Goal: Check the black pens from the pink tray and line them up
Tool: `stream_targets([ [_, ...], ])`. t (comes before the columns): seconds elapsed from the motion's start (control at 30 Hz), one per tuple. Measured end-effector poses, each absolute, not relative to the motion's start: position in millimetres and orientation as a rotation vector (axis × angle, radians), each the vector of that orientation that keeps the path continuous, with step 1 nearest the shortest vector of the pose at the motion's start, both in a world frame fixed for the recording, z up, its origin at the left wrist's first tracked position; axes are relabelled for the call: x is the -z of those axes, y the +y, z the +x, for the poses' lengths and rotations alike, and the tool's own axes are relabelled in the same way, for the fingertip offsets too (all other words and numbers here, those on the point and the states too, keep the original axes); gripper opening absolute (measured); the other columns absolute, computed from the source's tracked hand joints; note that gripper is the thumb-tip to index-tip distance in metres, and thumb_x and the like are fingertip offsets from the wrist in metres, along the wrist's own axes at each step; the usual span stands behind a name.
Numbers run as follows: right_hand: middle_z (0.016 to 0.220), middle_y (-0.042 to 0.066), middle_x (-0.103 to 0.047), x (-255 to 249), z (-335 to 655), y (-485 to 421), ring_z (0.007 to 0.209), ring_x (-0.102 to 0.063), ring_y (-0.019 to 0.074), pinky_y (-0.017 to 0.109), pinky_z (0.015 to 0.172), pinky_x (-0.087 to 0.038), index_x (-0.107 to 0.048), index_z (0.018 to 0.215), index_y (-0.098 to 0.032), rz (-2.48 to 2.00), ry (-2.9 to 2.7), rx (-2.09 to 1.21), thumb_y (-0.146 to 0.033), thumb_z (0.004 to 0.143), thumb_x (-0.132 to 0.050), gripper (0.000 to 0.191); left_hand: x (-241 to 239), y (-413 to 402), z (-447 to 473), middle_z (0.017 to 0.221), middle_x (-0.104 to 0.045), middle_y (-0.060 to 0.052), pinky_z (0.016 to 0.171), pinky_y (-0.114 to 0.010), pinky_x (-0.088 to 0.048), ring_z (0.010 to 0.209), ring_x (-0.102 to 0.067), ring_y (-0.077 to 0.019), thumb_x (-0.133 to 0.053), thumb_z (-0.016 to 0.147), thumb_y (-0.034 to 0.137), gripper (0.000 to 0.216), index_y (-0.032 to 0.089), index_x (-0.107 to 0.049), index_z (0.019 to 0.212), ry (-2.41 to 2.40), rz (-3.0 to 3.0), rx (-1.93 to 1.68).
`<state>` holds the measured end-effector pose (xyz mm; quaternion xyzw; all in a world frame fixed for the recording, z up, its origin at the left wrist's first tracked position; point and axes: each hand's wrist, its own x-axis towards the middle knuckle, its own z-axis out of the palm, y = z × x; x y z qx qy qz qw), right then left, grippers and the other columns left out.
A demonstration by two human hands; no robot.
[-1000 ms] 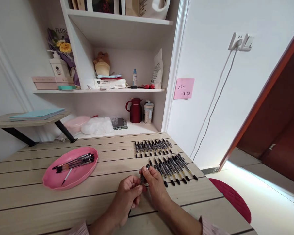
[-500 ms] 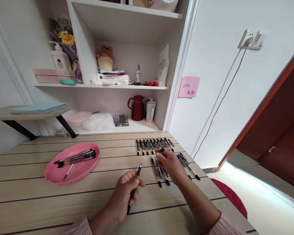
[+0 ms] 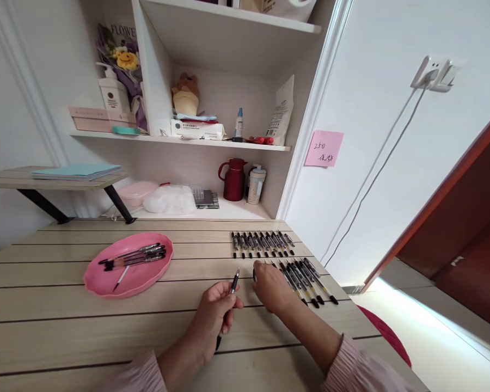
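Observation:
My left hand [image 3: 218, 310] is closed around a pen [image 3: 235, 280], its bare silver tip pointing up and its black end showing below the fingers. To the right, my right hand [image 3: 271, 286] is low over the table, fingers bent together. A small dark piece [image 3: 254, 275] shows at its fingertips, too hidden to name. Beside that hand lies a front row of pens [image 3: 310, 280], tips away from me and black ends nearer; the hand covers part of it. Behind it runs a row of shorter black-and-clear pen pieces [image 3: 262, 244].
On the left, a pink tray [image 3: 102, 291] holds several dark pens [image 3: 136, 256] and a thin white stick [image 3: 121, 279]. A small raised shelf [image 3: 77, 182] stands at the back left. A red jug [image 3: 234, 179] and a cup [image 3: 256, 185] stand in the cabinet behind the table.
My right hand has moved down and slightly left. The front pens, earlier in two separated groups, now lie closer together on the right. My left hand still holds its pen; the view has shifted slightly.

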<state>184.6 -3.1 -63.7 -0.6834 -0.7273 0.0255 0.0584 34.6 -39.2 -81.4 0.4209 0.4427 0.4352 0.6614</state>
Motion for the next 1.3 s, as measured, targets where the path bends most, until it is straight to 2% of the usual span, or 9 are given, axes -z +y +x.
stream_targets([
  [0.2, 0.097, 0.017, -0.062, 62, 183, -3, 0.090, -0.058, 0.0239, 0.029, 0.073, -0.038, -0.056, 0.098, -0.008, -2.061, -2.274, -0.054, -0.015, 0.074, -0.051, 0.025, 80, -41, 35, 0.065, -0.058, 0.002, 0.033, -0.017, -0.016, 0.034, -0.033, -0.0021, -0.054, 0.062, 0.027, 0.027, 0.017, -0.054, 0.087, 1.008, 0.957, -0.986],
  [0.4, 0.086, 0.012, -0.065, 49, 201, 4, 0.083, -0.060, 0.0219, 0.028, 0.066, -0.037, -0.060, 0.086, -0.015, -2.120, -2.129, -0.001, -0.016, 0.081, -0.039, 0.021, 80, -41, 35, 0.065, -0.058, 0.001, 0.033, -0.017, -0.016, 0.034, -0.034, -0.0019, -0.054, 0.064, 0.027, 0.027, 0.015, -0.054, 0.089, 0.999, 0.956, -0.979],
  [0.53, 0.087, 0.011, -0.066, 60, 201, 0, 0.084, -0.060, 0.0228, 0.028, 0.066, -0.037, -0.060, 0.086, -0.016, -2.133, -2.171, -0.057, -0.021, 0.077, -0.049, 0.015, 80, -42, 35, 0.066, -0.058, 0.001, 0.033, -0.016, -0.017, 0.035, -0.034, -0.0019, -0.052, 0.066, 0.026, 0.026, 0.015, -0.054, 0.090, 1.018, 0.961, -0.972],
  [0.67, 0.090, 0.011, -0.066, 72, 196, -3, 0.086, -0.060, 0.0231, 0.028, 0.067, -0.037, -0.059, 0.091, -0.015, -2.101, -2.195, -0.093, -0.021, 0.074, -0.053, 0.019, 77, -43, 36, 0.065, -0.057, 0.002, 0.033, -0.016, -0.018, 0.035, -0.034, -0.0021, -0.053, 0.065, 0.026, 0.025, 0.015, -0.053, 0.089, 1.030, 0.969, -0.972],
  [1.0, 0.082, 0.010, -0.066, 69, 207, 4, 0.081, -0.059, 0.0201, 0.026, 0.066, -0.035, -0.060, 0.074, -0.016, -1.991, -2.057, -0.222, -0.014, 0.069, -0.053, 0.009, 77, -43, 36, 0.065, -0.058, 0.002, 0.033, -0.016, -0.017, 0.034, -0.034, -0.0019, -0.054, 0.066, 0.024, 0.023, 0.016, -0.053, 0.088, 1.038, 0.965, -0.962],
  [1.07, 0.071, 0.007, -0.064, 65, 205, 1, 0.072, -0.058, 0.0171, 0.025, 0.062, -0.035, -0.058, 0.065, -0.016, -1.869, -1.938, -0.374, -0.017, 0.072, -0.050, 0.010, 78, -43, 37, 0.066, -0.058, 0.002, 0.033, -0.016, -0.017, 0.035, -0.034, -0.0018, -0.053, 0.067, 0.024, 0.023, 0.016, -0.054, 0.088, 1.022, 0.978, -0.953],
  [1.17, 0.058, 0.002, -0.059, 63, 192, -6, 0.052, -0.051, 0.0115, 0.023, 0.050, -0.032, -0.052, 0.060, -0.017, -1.622, -1.626, -0.895, -0.037, 0.078, -0.045, 0.028, 79, -44, 37, 0.067, -0.058, 0.002, 0.033, -0.016, -0.019, 0.035, -0.035, -0.0016, -0.053, 0.068, 0.023, 0.020, 0.016, -0.054, 0.087, 0.994, 1.007, -0.931],
  [1.23, 0.058, 0.001, -0.059, 64, 180, -12, 0.047, -0.048, 0.0093, 0.021, 0.045, -0.029, -0.049, 0.062, -0.017, -1.460, -1.383, -1.208, -0.049, 0.074, -0.048, 0.034, 79, -44, 38, 0.067, -0.057, 0.002, 0.033, -0.016, -0.020, 0.035, -0.035, -0.0014, -0.053, 0.069, 0.024, 0.016, 0.016, -0.054, 0.083, 0.973, 1.036, -0.926],
  [1.3, 0.055, -0.001, -0.058, 66, 170, -16, 0.046, -0.046, 0.0080, 0.020, 0.044, -0.028, -0.048, 0.062, -0.017, -1.354, -1.212, -1.322, -0.053, 0.067, -0.057, 0.037, 80, -43, 38, 0.067, -0.057, 0.002, 0.032, -0.016, -0.020, 0.035, -0.035, -0.0014, -0.053, 0.071, 0.027, 0.016, 0.016, -0.053, 0.082, 0.958, 1.064, -0.929],
])
